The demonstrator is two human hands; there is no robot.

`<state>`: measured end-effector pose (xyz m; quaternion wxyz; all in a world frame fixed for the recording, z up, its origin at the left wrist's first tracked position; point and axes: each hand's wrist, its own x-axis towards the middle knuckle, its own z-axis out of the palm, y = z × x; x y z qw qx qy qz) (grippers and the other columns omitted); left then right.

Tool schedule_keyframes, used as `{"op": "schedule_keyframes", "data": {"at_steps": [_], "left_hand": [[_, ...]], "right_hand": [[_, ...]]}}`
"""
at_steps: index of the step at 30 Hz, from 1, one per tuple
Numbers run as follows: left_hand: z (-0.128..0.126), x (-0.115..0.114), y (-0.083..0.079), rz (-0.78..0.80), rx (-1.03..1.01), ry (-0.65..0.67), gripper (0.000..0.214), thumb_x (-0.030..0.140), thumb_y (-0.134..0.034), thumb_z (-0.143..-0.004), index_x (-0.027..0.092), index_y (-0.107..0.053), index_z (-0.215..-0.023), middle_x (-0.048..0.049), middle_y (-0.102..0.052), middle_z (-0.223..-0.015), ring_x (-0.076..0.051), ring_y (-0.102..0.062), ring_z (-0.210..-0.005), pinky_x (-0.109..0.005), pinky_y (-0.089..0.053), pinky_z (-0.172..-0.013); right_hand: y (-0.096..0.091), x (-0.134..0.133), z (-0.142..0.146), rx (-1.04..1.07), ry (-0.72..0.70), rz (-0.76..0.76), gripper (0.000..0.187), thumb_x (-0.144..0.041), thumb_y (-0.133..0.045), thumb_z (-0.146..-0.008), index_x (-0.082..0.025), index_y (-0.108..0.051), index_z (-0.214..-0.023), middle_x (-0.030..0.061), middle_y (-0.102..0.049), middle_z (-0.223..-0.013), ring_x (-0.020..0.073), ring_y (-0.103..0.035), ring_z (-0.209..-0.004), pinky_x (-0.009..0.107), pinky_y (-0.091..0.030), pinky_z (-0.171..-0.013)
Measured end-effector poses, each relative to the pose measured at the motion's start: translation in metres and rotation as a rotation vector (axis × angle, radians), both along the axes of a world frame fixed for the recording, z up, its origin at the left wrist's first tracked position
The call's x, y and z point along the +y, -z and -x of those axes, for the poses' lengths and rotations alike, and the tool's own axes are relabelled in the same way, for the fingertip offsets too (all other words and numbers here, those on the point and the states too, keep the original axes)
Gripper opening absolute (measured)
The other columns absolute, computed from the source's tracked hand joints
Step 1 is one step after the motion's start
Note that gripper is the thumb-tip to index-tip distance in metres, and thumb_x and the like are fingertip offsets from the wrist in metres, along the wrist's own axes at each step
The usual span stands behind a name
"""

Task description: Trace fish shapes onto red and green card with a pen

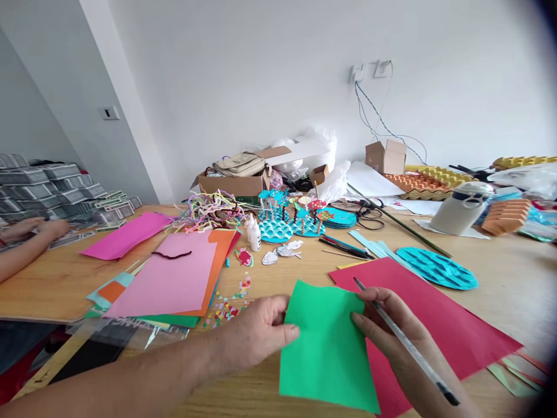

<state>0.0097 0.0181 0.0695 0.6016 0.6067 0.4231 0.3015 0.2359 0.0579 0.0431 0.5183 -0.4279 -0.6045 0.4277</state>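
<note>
A green sheet of paper [326, 348] is held up above the table between my two hands. My left hand [265, 328] pinches its left edge, thumb on the near face. At its upper right edge, my right hand [394, 322] grips the sheet between thumb and fingers. A clear pen [411, 348] also rests in that right hand, its tip pointing up and left. Beneath the green sheet and to its right lies a large red sheet [439, 325]. Small colored paper dots [228, 310] are scattered left of my left hand.
Pink paper [174, 273] tops a stack at left, beside a glue bottle [255, 237] and paper fish cutouts [278, 254]. Blue egg-carton crafts [276, 229] stand behind. A blue oval piece [435, 268] and white container [461, 209] are at right. Another person's hands [50, 229] are far left.
</note>
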Motion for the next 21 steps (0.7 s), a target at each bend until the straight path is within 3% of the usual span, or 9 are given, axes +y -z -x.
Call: {"op": "schedule_keyframes", "data": {"at_steps": [7,12,14,17,21], "left_hand": [[-0.001,-0.019,0.024,0.121,0.119,0.115,0.035,0.05,-0.05,-0.073,0.017,-0.056,-0.084,-0.003,-0.06,-0.078,-0.016,-0.057,-0.068,-0.029,-0.048,-0.067],[0.02,-0.032,0.02,0.022,0.462,0.199,0.007,0.026,-0.056,-0.064,0.02,-0.059,-0.066,0.0029,-0.056,-0.062,-0.013,-0.051,-0.058,-0.022,-0.04,-0.054],[0.037,-0.031,0.012,-0.098,0.621,0.163,0.007,0.017,-0.054,-0.064,0.021,-0.06,-0.064,0.0032,-0.057,-0.064,-0.014,-0.052,-0.063,-0.022,-0.039,-0.06],[0.077,-0.019,0.0,-0.258,0.836,0.032,0.012,0.02,-0.05,-0.073,0.022,-0.061,-0.074,-0.0004,-0.062,-0.078,-0.018,-0.055,-0.076,-0.027,-0.042,-0.072],[0.142,-0.004,-0.008,-0.365,1.096,-0.184,0.036,0.021,-0.048,-0.073,0.018,-0.058,-0.108,-0.0129,-0.058,-0.116,-0.032,-0.049,-0.112,-0.045,-0.034,-0.097]], "right_hand": [[-0.006,-0.007,-0.008,-0.26,-0.008,-0.045,0.016,-0.029,-0.063,-0.075,-0.024,-0.052,-0.087,-0.0021,-0.056,-0.069,0.0162,-0.057,-0.06,0.025,-0.049,-0.054],[-0.005,-0.005,-0.013,-0.392,-0.066,-0.069,0.011,-0.028,-0.06,-0.076,-0.024,-0.051,-0.079,-0.0026,-0.055,-0.064,0.0152,-0.055,-0.055,0.024,-0.048,-0.051],[-0.004,-0.003,-0.015,-0.393,-0.071,-0.07,0.01,-0.029,-0.06,-0.075,-0.024,-0.051,-0.077,-0.0023,-0.057,-0.063,0.0158,-0.056,-0.054,0.025,-0.049,-0.05],[-0.001,-0.002,-0.017,-0.367,-0.073,-0.09,0.009,-0.03,-0.059,-0.074,-0.024,-0.053,-0.079,-0.0024,-0.06,-0.064,0.0167,-0.058,-0.057,0.024,-0.05,-0.05],[0.0,-0.003,-0.015,-0.377,-0.101,-0.165,0.01,-0.032,-0.058,-0.076,-0.026,-0.056,-0.084,-0.0024,-0.061,-0.065,0.0163,-0.059,-0.058,0.024,-0.052,-0.051]]}}
